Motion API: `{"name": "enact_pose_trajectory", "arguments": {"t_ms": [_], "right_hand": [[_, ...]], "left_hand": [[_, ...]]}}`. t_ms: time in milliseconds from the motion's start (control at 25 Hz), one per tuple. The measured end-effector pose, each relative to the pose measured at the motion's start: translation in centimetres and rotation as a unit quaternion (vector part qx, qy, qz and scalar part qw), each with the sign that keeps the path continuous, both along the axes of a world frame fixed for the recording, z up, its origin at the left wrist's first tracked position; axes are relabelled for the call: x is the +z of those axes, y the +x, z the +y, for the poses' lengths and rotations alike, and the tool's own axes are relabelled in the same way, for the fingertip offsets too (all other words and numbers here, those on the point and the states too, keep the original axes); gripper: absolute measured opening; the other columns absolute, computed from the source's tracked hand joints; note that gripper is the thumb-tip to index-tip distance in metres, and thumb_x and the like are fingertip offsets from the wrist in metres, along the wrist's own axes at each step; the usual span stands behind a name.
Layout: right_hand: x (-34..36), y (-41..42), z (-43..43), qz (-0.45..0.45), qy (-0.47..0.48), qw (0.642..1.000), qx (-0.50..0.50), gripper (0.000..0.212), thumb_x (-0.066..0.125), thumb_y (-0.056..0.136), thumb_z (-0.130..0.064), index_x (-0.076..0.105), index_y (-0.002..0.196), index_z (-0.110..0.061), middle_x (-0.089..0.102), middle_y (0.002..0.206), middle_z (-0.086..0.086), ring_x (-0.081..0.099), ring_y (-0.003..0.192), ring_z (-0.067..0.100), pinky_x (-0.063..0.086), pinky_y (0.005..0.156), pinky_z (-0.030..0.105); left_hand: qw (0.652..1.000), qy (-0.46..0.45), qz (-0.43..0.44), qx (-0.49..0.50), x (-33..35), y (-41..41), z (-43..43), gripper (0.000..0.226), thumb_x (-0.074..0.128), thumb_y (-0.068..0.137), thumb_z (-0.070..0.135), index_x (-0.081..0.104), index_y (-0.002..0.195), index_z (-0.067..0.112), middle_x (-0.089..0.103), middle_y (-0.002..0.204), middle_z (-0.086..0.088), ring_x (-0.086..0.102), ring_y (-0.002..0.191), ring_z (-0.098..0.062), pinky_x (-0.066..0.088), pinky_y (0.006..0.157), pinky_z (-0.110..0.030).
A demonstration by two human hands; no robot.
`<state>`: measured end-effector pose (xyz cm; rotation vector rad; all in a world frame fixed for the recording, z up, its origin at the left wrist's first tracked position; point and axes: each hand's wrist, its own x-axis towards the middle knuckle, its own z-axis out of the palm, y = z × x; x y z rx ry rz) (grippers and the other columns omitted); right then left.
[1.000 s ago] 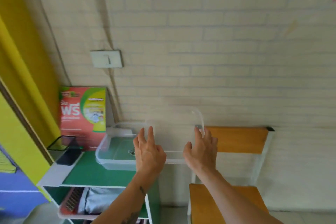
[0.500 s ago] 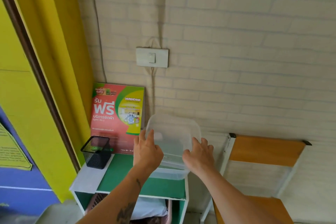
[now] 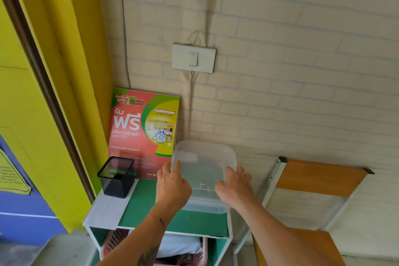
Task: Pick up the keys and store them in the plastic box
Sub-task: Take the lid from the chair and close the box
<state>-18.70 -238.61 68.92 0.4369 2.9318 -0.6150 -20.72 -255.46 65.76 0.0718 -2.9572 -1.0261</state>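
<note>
A clear plastic box stands on the green shelf top, near its right edge. Its translucent lid lies over the box, tilted a little toward me. Through the lid a metal key ring shows inside the box. My left hand lies on the lid's left edge, fingers spread flat. My right hand presses on the lid's right front corner. Both hands touch the lid from above; I cannot tell whether the lid is snapped fully down.
A black mesh pen holder stands at the shelf's left. A red and green laundry poster leans on the brick wall behind. A wooden chair stands close on the right. A pink basket sits below.
The lid has come down from upright onto the box, with both hands following it. The camera has moved closer and swung left, so the shelf sits more central.
</note>
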Motion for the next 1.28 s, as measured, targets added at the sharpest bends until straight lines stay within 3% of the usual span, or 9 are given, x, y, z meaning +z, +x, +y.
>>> {"name": "enact_pose_trajectory", "arguments": {"t_ms": [320, 480, 600, 760, 1000, 1280], "right_hand": [[0.8, -0.9, 0.5, -0.078, 0.027, 0.996, 0.024, 0.040, 0.047, 0.081, -0.030, 0.046, 0.119, -0.016, 0.037, 0.130, 0.011, 0.036, 0.118, 0.033, 0.042, 0.086, 0.042], [1.0, -2.3, 0.6, -0.022, 0.076, 0.996, 0.028, 0.051, 0.047, 0.086, -0.034, 0.041, 0.134, -0.017, 0.033, 0.141, 0.012, 0.036, 0.125, 0.035, 0.041, 0.098, 0.048], [0.6, -3.6, 0.9, 0.049, 0.090, 0.992, 0.070, 0.062, 0.040, 0.096, -0.038, 0.023, 0.152, -0.018, 0.010, 0.163, 0.012, 0.015, 0.147, 0.034, 0.026, 0.116, 0.049], [0.0, -4.8, 1.0, 0.059, 0.106, 0.985, 0.123, 0.069, 0.031, 0.101, -0.043, 0.003, 0.157, -0.017, -0.011, 0.165, 0.012, -0.008, 0.152, 0.029, 0.005, 0.123, 0.047], [-2.6, -5.9, 1.7, 0.006, 0.129, 0.979, 0.157, 0.074, 0.023, 0.100, -0.055, -0.006, 0.157, -0.018, -0.018, 0.164, 0.013, -0.017, 0.151, 0.028, -0.003, 0.123, 0.047], [-4.7, -5.9, 2.3, 0.029, 0.149, 0.975, 0.165, 0.076, 0.017, 0.097, -0.060, -0.006, 0.157, -0.019, -0.018, 0.164, 0.011, -0.020, 0.150, 0.024, -0.006, 0.123, 0.044]], "left_hand": [[0.999, -0.040, -0.023, -0.014, 0.2, -0.9, -0.5, 0.062, 0.047, 0.084, 0.015, 0.035, 0.145, 0.021, 0.040, 0.143, -0.008, 0.037, 0.126, -0.030, 0.042, 0.104, -0.045], [0.985, -0.145, 0.079, -0.048, 1.7, -1.9, 0.0, 0.054, 0.048, 0.083, 0.022, 0.044, 0.137, 0.017, 0.035, 0.148, -0.012, 0.036, 0.131, -0.031, 0.039, 0.106, -0.045], [0.963, -0.178, 0.145, -0.142, 2.2, -3.6, 0.3, 0.056, 0.040, 0.087, 0.028, 0.039, 0.142, 0.015, 0.031, 0.155, -0.011, 0.031, 0.140, -0.030, 0.030, 0.115, -0.043], [0.934, -0.247, 0.125, -0.225, 1.9, -5.3, 0.5, 0.068, 0.020, 0.092, 0.041, 0.021, 0.152, 0.010, 0.016, 0.163, -0.013, 0.012, 0.150, -0.028, 0.010, 0.123, -0.044], [0.923, -0.292, 0.073, -0.240, -0.2, -6.5, 0.3, 0.084, 0.006, 0.087, 0.057, 0.007, 0.154, 0.008, 0.000, 0.164, -0.013, -0.003, 0.152, -0.027, -0.002, 0.123, -0.043], [0.930, -0.276, 0.062, -0.233, -1.6, -7.0, 0.1, 0.081, 0.016, 0.092, 0.058, 0.003, 0.155, 0.008, -0.004, 0.165, -0.012, -0.006, 0.152, -0.025, -0.003, 0.124, -0.041]]}}
